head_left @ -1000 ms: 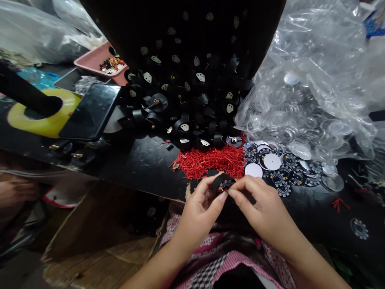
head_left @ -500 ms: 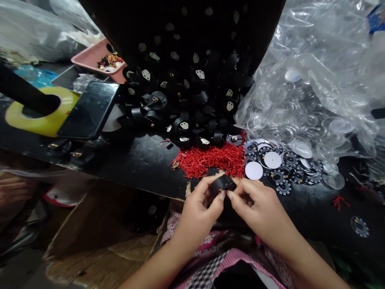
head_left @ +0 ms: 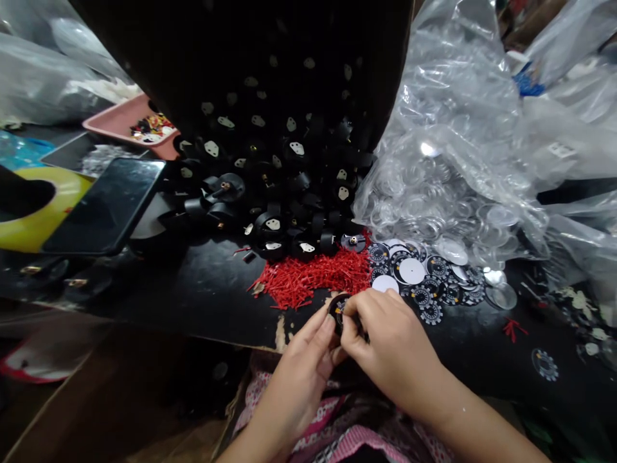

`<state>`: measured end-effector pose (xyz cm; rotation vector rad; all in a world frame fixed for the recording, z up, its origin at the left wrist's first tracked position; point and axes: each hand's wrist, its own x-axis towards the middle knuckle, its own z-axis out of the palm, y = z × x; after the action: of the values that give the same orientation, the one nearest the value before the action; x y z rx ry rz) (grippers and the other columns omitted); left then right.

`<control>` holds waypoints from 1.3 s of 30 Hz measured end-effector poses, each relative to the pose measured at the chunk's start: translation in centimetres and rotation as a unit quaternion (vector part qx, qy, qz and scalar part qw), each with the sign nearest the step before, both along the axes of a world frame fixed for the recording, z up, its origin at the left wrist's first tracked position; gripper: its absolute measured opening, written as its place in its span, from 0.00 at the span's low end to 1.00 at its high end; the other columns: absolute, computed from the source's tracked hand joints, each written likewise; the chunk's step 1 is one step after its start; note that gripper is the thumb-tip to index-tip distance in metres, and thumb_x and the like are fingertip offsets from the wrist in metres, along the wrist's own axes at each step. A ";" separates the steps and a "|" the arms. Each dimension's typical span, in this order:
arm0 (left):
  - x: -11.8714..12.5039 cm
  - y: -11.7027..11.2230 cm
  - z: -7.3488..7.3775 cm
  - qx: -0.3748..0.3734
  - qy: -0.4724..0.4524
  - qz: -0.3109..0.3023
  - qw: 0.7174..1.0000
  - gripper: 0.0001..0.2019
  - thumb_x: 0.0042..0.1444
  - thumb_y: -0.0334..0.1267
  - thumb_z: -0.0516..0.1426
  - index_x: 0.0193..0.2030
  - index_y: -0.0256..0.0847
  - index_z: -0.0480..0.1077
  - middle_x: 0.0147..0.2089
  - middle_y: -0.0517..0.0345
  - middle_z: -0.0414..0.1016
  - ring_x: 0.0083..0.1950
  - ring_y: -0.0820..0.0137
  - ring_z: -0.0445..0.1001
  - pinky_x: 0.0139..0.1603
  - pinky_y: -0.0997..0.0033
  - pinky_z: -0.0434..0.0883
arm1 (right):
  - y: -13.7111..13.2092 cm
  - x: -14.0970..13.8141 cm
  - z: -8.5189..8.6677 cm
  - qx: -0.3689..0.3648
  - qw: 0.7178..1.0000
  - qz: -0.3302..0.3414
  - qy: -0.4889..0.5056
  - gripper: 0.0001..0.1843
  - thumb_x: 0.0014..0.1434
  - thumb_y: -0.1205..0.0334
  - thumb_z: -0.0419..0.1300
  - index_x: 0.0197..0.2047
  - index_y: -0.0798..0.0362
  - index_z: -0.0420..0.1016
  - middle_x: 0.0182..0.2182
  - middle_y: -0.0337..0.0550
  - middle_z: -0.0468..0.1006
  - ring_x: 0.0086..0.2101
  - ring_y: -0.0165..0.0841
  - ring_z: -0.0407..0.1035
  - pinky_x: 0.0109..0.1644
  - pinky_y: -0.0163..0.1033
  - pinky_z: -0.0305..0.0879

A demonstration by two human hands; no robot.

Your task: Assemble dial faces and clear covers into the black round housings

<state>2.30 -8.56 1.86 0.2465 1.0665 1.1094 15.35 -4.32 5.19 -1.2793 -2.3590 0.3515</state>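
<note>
At the near edge of the black table (head_left: pixel 212 289), my left hand (head_left: pixel 301 366) and my right hand (head_left: pixel 390 344) meet around a small round black part (head_left: pixel 339 310) with a printed dial face. Both hands are closed on it, fingertips pinched at its rim. Just beyond them lies a heap of small red pins (head_left: pixel 313 280). Printed dial discs (head_left: pixel 424 283), some showing white backs, are spread to the right of the pins. A big pile of black round parts (head_left: pixel 270 180) spills from a dark sack behind.
A clear plastic bag of transparent round covers (head_left: pixel 448 180) fills the right. A black phone (head_left: pixel 106 206) lies at left beside a yellow tape roll (head_left: pixel 43 212). A pink tray (head_left: pixel 130 122) sits far left. Loose red pins (head_left: pixel 513 328) and a stray disc (head_left: pixel 544 363) lie right.
The view has shifted, so everything sits further left and lower. My hands stay together on the black part; the right fingers now cover more of it and the dial face shows at its left.
</note>
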 end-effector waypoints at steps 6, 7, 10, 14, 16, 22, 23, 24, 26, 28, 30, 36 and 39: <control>-0.4 0.5 -0.8 0.039 0.018 -0.020 0.999 0.16 0.57 0.44 0.63 0.53 0.50 0.77 0.59 0.56 0.78 0.60 0.59 0.75 0.62 0.55 0.71 | 3.2 2.1 0.7 -0.133 0.989 0.020 0.070 0.06 0.64 0.65 0.57 0.35 0.51 0.74 0.31 0.39 0.79 0.31 0.32 0.71 0.38 0.38 0.64; -0.5 0.7 -0.8 0.038 0.005 -0.008 0.999 0.15 0.58 0.44 0.63 0.52 0.49 0.77 0.57 0.54 0.79 0.58 0.59 0.76 0.61 0.54 0.72 | 4.6 2.6 0.5 -0.110 0.990 -0.005 0.086 0.06 0.65 0.63 0.57 0.39 0.51 0.76 0.35 0.41 0.80 0.35 0.34 0.73 0.39 0.39 0.66; -0.4 1.1 -0.9 0.031 -0.037 0.009 0.999 0.13 0.60 0.45 0.60 0.48 0.45 0.78 0.50 0.52 0.83 0.50 0.61 0.81 0.57 0.54 0.74 | 8.9 4.0 -0.5 0.018 0.991 -0.130 -0.002 0.18 0.63 0.63 0.57 0.56 0.56 0.72 0.52 0.56 0.77 0.46 0.46 0.73 0.48 0.51 0.66; -0.2 1.2 -0.8 0.019 -0.059 -0.008 0.998 0.14 0.62 0.48 0.58 0.46 0.42 0.78 0.48 0.48 0.83 0.48 0.61 0.81 0.58 0.54 0.72 | 11.3 4.7 -1.4 0.053 0.984 -0.139 -0.101 0.18 0.61 0.66 0.57 0.54 0.57 0.73 0.47 0.58 0.77 0.43 0.50 0.73 0.49 0.56 0.65; -0.3 1.2 -0.9 0.024 -0.066 -0.010 0.997 0.16 0.62 0.49 0.57 0.46 0.41 0.78 0.49 0.46 0.83 0.49 0.60 0.81 0.59 0.54 0.72 | 10.3 4.8 -1.2 0.067 0.988 -0.137 -0.038 0.12 0.62 0.65 0.56 0.47 0.55 0.76 0.42 0.53 0.78 0.39 0.44 0.74 0.46 0.52 0.67; -0.3 1.4 -0.8 0.009 -0.099 -0.008 0.995 0.13 0.63 0.47 0.57 0.45 0.45 0.79 0.45 0.55 0.84 0.47 0.64 0.82 0.55 0.58 0.75 | 3.6 3.1 -0.6 0.041 0.994 -0.001 0.100 0.09 0.67 0.65 0.56 0.47 0.53 0.76 0.41 0.47 0.81 0.42 0.37 0.76 0.49 0.44 0.72; -0.3 1.4 -0.7 0.001 -0.106 -0.001 0.994 0.13 0.63 0.48 0.57 0.44 0.45 0.79 0.45 0.56 0.84 0.47 0.65 0.82 0.55 0.58 0.75 | 2.8 2.7 -0.8 0.038 0.994 0.032 0.092 0.10 0.67 0.65 0.57 0.48 0.55 0.76 0.45 0.51 0.81 0.46 0.38 0.75 0.52 0.45 0.72; -0.3 1.5 -0.6 -0.003 -0.111 0.005 0.994 0.13 0.62 0.49 0.57 0.44 0.46 0.79 0.46 0.56 0.84 0.46 0.65 0.82 0.54 0.59 0.76 | 2.1 2.5 -0.9 0.042 0.994 0.059 0.084 0.11 0.66 0.64 0.58 0.50 0.56 0.76 0.50 0.55 0.79 0.50 0.39 0.74 0.54 0.47 0.70; -0.3 1.5 -0.3 0.010 -0.103 0.013 0.995 0.14 0.62 0.50 0.58 0.45 0.45 0.79 0.47 0.54 0.84 0.47 0.64 0.81 0.53 0.61 0.76 | 1.2 2.2 -1.1 0.061 0.991 0.098 0.065 0.13 0.65 0.64 0.59 0.52 0.57 0.76 0.57 0.58 0.75 0.56 0.43 0.70 0.58 0.52 0.67; -0.3 1.3 -0.3 0.038 -0.072 0.004 0.997 0.13 0.61 0.48 0.59 0.47 0.45 0.79 0.51 0.53 0.82 0.51 0.62 0.80 0.54 0.60 0.76 | 0.8 2.3 -1.0 0.069 0.988 0.120 0.062 0.12 0.65 0.66 0.59 0.52 0.54 0.76 0.57 0.55 0.76 0.56 0.44 0.69 0.60 0.55 0.62; -0.2 1.1 -0.4 0.065 -0.024 -0.013 0.998 0.13 0.60 0.45 0.60 0.50 0.48 0.77 0.57 0.53 0.79 0.56 0.60 0.78 0.56 0.58 0.75 | 0.8 2.2 -0.5 0.042 0.991 0.092 0.092 0.11 0.66 0.67 0.58 0.51 0.51 0.75 0.51 0.48 0.80 0.53 0.41 0.71 0.58 0.53 0.61; 0.3 -0.3 -0.5 0.155 0.162 -0.092 0.970 0.20 0.60 0.40 0.61 0.60 0.52 0.72 0.65 0.58 0.72 0.70 0.62 0.64 0.71 0.61 0.60 | 1.3 1.0 0.1 -0.081 0.991 -0.042 0.097 0.21 0.72 0.57 0.45 0.29 0.51 0.68 0.27 0.40 0.74 0.30 0.33 0.67 0.37 0.40 0.58; 0.6 -0.6 -0.3 0.195 0.191 -0.135 0.952 0.20 0.62 0.40 0.58 0.61 0.50 0.70 0.67 0.57 0.70 0.70 0.63 0.63 0.71 0.62 0.60 | 1.2 0.4 -0.5 -0.013 0.996 -0.044 0.080 0.22 0.72 0.60 0.42 0.25 0.50 0.61 0.22 0.38 0.68 0.25 0.32 0.60 0.35 0.40 0.53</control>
<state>2.87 -9.14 1.56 0.9275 1.1011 1.0367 15.77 -3.16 4.67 -1.3119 -2.1638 0.4405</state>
